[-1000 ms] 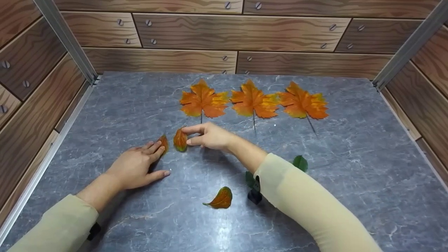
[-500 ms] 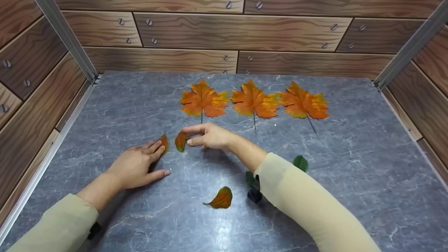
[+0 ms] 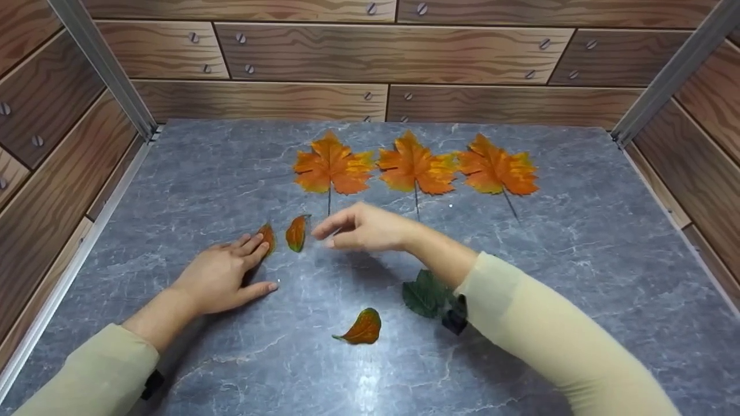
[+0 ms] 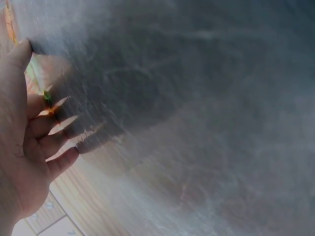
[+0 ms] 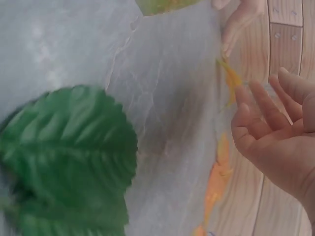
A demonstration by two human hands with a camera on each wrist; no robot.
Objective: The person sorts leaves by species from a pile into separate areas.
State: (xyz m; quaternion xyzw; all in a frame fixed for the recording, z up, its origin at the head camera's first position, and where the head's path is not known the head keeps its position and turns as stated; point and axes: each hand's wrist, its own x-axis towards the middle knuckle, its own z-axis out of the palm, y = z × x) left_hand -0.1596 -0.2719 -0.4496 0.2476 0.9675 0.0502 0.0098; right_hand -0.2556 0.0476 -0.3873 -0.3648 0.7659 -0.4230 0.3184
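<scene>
My left hand (image 3: 222,276) lies on the table with straight fingers, its fingertips resting on a small orange-brown leaf (image 3: 268,238) that they partly cover. Just right of it lies a second small leaf (image 3: 296,234) with a green edge. My right hand (image 3: 367,228) hovers beside this leaf, a little to its right, fingers loosely bent and nothing held. In the right wrist view the right hand (image 5: 280,123) shows an empty palm. A third small leaf (image 3: 364,327), red-brown with a green rim, lies nearer the front.
Three orange maple leaves (image 3: 332,164) lie in a row at the back, stems toward me. Dark green leaves (image 3: 425,293) lie partly under the right forearm; one green leaf (image 5: 74,142) fills the right wrist view's lower left. Wood-patterned walls (image 3: 300,52) enclose the grey marbled table (image 3: 219,370).
My right hand has let go of the second small leaf and drawn back to the right. More of the green leaves shows beside the sleeve. My left hand stays in place.
</scene>
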